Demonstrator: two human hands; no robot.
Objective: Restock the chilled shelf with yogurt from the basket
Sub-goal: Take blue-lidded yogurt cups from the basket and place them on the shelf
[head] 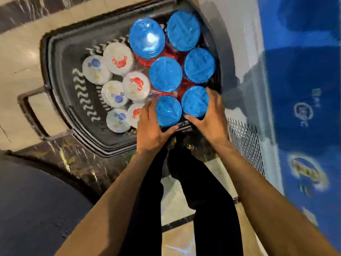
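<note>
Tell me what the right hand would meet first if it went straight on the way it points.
The blue-lidded yogurt tub in the near right corner of the basket: the right hand is spread round its lid, though whether it touches is unclear.

Bare arms reach in from below, the left forearm [114, 191] from 7 o'clock and the right forearm [258, 182] from 5 o'clock, both angling toward 12. The left hand [153, 126] and right hand [210, 117] are level and apart, fingers loosely extended. Their thumbs splay wide toward each other.
</note>
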